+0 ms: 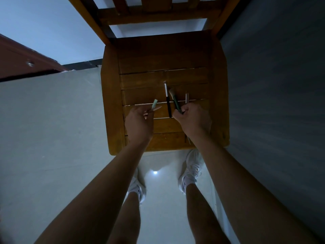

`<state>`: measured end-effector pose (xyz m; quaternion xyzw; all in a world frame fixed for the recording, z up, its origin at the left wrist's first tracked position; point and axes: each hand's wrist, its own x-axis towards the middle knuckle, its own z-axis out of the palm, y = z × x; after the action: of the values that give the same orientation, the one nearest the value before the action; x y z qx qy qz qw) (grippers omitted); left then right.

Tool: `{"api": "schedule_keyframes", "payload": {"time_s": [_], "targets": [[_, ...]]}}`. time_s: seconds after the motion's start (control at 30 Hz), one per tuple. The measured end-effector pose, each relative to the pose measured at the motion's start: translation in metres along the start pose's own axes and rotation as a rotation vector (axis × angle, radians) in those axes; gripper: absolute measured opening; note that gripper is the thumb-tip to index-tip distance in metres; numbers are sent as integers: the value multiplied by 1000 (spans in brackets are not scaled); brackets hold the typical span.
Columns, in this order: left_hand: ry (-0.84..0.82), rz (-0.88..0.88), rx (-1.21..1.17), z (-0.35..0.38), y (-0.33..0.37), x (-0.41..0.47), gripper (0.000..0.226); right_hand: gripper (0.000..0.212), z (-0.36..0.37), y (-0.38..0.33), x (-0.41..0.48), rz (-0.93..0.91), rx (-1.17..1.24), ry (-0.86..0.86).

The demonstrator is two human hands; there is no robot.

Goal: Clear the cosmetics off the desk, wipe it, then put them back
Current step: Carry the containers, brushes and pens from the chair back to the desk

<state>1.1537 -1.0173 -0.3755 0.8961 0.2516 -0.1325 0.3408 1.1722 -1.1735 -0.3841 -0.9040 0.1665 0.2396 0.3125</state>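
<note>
The hands are apart over the chair seat point(158, 59). The left hand point(139, 122) pinches a pale stick point(154, 103). The right hand point(192, 118) is curled round a green brush point(174, 100) and two thin sticks point(187, 97), its fist hiding their lower ends. Between the hands is a black brush point(167, 101) — lying free or held, I cannot tell.
</note>
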Motion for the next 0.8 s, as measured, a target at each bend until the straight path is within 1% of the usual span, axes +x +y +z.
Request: {"api": "schedule_keyframes", "payload": {"time_s": [0.07,0.13,0.27,0.37,0.43,0.5,0.6,0.7,0.8], "targets": [[-10,-16,-85,-4,-2,-3,25,22,-3,2,-2,16,68,-14],[-9,-80,-195,-9,-2,-7,26,17,-10,5,-6,32,163,-23],[-19,-244,-409,-30,6,-22,27,22,-31,10,-24,14,273,-29],[-8,-253,-529,-75,33,-43,27,21,-67,-13,-49,-3,359,-51],[34,-231,-589,-122,58,-64,27,18,-100,-44,-75,-49,399,-46],[96,-191,-618,-171,85,-82,26,19,-134,-83,-98,-112,435,-45],[261,-115,-743,-262,114,-125,19,15,-179,-161,-149,-260,458,-107],[435,-80,-818,-348,120,-167,20,12,-207,-238,-202,-416,475,-131],[598,-84,-858,-428,102,-221,16,20,-213,-305,-261,-556,480,-206]]}}
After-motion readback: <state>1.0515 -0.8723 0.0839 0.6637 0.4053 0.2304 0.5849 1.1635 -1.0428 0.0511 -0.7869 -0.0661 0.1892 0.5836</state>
